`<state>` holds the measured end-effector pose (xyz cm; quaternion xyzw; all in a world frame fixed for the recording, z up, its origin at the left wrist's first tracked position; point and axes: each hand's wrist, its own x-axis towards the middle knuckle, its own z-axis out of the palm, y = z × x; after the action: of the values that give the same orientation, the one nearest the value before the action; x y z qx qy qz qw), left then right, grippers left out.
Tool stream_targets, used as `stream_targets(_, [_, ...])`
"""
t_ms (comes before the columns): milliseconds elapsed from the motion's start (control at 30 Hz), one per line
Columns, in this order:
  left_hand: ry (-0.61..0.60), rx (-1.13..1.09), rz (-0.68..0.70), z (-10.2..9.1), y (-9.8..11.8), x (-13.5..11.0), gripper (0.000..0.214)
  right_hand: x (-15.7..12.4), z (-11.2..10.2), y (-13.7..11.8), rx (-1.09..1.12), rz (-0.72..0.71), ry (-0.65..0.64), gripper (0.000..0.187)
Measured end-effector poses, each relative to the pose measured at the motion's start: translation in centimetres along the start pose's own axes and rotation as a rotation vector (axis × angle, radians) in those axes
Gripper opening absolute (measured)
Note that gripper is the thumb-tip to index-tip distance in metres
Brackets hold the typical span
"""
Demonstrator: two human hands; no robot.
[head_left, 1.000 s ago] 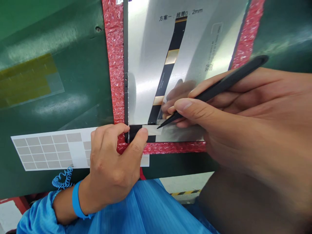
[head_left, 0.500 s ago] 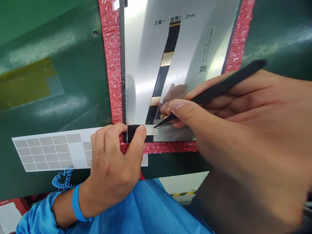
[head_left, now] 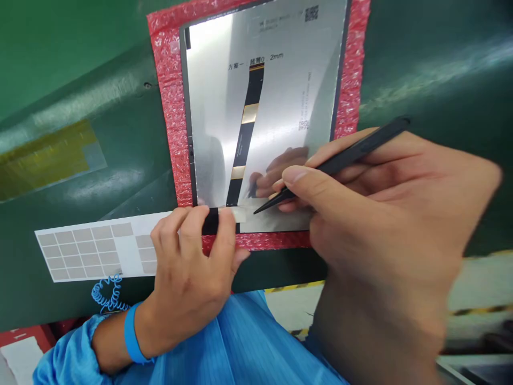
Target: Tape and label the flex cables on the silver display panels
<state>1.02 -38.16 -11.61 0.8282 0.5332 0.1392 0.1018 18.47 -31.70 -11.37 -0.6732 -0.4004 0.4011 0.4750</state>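
Head cam view: a shiny metal panel sits inside a red bubble wrap border on a tilted green board, with a black and gold flex strip running down the panel. Can't tell if that strip is a real part or just printed on.

The left hand is pinching a black tab at the strip's bottom end between thumb and fingers, right at the panel's lower edge, with a pale film piece sticking out past the thumb. The right hand has its fingers closed firmly around black tweezers, tip hovering just beside that film, not clearly touching it.

Below, a white sheet of grey labels lies across the board, near a coiled blue cord, and there's a blue wristband on the left wrist.

My guess is this is the fine alignment step on the tab, so the next move calls for steady, careful tweezer work at the film edge while the pinch holds
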Motion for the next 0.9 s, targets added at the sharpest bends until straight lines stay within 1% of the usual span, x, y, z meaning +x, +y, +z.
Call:
stream_targets(100, [-0.037,0.054,0.021,0.3,0.6,0.4,0.049,-0.1,0.0,0.5,0.043,-0.016,0.012,0.013])
stream_targets(200, [-0.075,0.112,0.002,0.5,0.8,0.3,0.054,-0.3,0.1,1.0,0.062,-0.027,0.029,0.011])
stream_targets(433, [-0.051,0.238,-0.088,-0.5,-0.1,-1.7,0.049,-0.5,0.4,1.4,0.068,-0.050,0.091,0.012])
stream_targets(500, [-0.057,0.249,-0.073,-0.6,-0.1,-1.7,0.050,-0.4,0.4,1.4,0.093,-0.044,0.088,0.013])
stream_targets(667, [-0.095,0.260,0.015,-0.6,0.1,-1.1,0.057,-0.4,0.5,1.7,0.120,-0.021,0.069,0.014])
stream_targets(733, [-0.090,0.312,0.021,-1.1,-0.2,-1.1,0.054,-0.3,0.6,2.0,0.139,-0.021,0.078,0.014])
stream_targets(800, [-0.082,0.349,-0.006,-1.9,-0.8,-1.3,0.045,-0.3,0.7,2.3,0.159,-0.012,0.069,0.015])
stream_targets(900, [-0.053,0.253,-0.096,-2.9,-1.5,-0.6,0.034,-0.1,0.9,2.7,0.194,0.019,0.060,0.018])
